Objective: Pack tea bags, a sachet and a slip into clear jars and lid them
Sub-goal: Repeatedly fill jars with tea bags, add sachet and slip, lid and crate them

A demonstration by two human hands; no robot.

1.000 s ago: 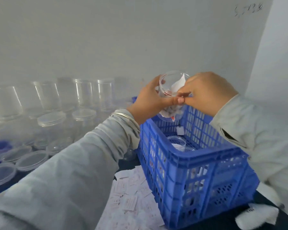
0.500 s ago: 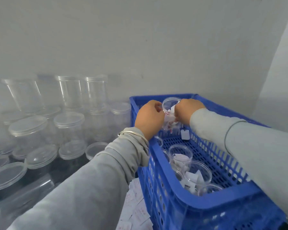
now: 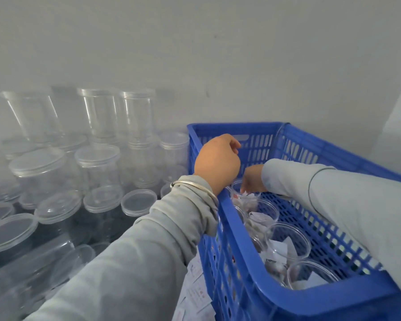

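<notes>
A blue crate (image 3: 259, 282) holds a row of clear open jars with tea bags and white paper inside, such as one jar (image 3: 287, 242) and another (image 3: 265, 210). My right hand (image 3: 252, 178) reaches down into the crate, its fingertips curled at the rim of the far jar (image 3: 237, 189), which stands among the others. My left hand (image 3: 215, 163) hovers over the crate's left rim with loosely curled fingers and holds nothing. It hides part of my right hand.
Left of the crate stand several lidded clear jars (image 3: 97, 158), stacked empty jars (image 3: 137, 112) against the wall, and loose lids (image 3: 138, 201). White printed slips (image 3: 196, 295) lie by the crate's left side. A grey wall closes the back.
The jar was held up by both hands and has come down into the crate. My left hand has let go and lifted away; my right hand followed the jar down.
</notes>
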